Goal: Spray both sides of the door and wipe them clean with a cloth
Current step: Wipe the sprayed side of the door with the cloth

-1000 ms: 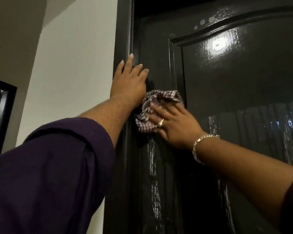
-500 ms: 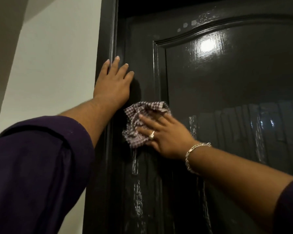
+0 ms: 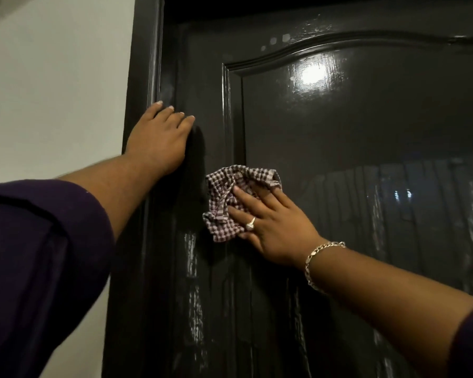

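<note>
While left hand [image 3: 159,140] braces frame [image 3: 145,64], cloth [image 3: 230,197] beside.

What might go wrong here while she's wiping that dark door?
The cloth is bunched under flat fingers of the right hand, not gripped, so it may slip and fall. Streaks lower on the door suggest wet patches could get missed. The left hand on the glossy surface may leave fresh prints.

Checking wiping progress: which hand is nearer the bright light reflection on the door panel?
Right. The right hand presses the checked cloth below-left of the reflection; the left hand rests farther left.
</note>
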